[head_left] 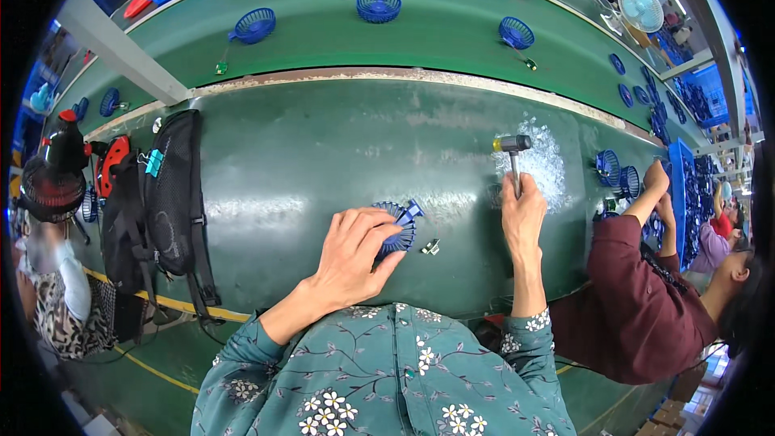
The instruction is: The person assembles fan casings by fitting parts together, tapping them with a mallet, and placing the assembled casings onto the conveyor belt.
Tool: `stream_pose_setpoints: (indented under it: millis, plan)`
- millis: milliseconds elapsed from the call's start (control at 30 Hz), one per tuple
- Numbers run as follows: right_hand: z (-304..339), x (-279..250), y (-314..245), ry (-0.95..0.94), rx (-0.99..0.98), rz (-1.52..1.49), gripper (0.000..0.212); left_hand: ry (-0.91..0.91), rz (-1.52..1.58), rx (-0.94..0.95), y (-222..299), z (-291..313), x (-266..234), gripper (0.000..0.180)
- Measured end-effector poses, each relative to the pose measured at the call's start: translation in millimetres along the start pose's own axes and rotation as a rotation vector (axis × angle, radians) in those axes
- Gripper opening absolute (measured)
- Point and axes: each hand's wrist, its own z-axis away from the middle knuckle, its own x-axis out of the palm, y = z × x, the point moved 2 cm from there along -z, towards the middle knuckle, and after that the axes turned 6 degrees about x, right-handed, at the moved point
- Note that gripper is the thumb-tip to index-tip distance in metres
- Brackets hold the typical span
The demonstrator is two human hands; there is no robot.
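My left hand [352,252] is closed round a blue plastic fan cage [406,234] on the green tabletop, its fingers over the ribbed rim. A short blue stub [415,209] sticks out at the cage's upper right. Just right of the cage lies a small circuit board [431,247] with white and metal parts. My right hand [524,211] grips the handle of a small hammer [512,144]. The hammer's head, dark with a yellow end, is over a whitish scuffed patch [545,163] of the table. I cannot tell whether it touches the surface.
Across the far side runs a green conveyor belt [323,40] with several blue fan cages [379,6]. A black backpack [173,186] sits on the left. To my right, a co-worker in a maroon sleeve [617,258] reaches toward a blue crate [684,202]. A grey post [121,44] stands at left.
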Motion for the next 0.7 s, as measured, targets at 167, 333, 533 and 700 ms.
stream_pose_setpoints:
  millis: [167, 333, 533, 700]
  plan:
    - [-8.9, 15.5, 1.7, 0.005, -0.140, 0.172, 0.016, 0.120, 0.010, -0.093, -3.4, 2.1, -5.7, 0.034]
    - [-5.8, 22.7, 6.1, 0.051, -0.201, 0.120, 0.016, 0.140, 0.005, -0.048, -3.2, 2.2, -2.6, 0.033]
    - [-9.0, 27.2, 10.5, -0.009, -0.297, 0.165, 0.021, 0.190, 0.032, -0.039, -2.3, 10.6, -0.7, 0.029]
    - [-2.7, 20.2, 3.7, -0.092, -0.280, 0.240, 0.020, 0.193, 0.047, -0.024, -1.4, 9.7, 1.5, 0.032]
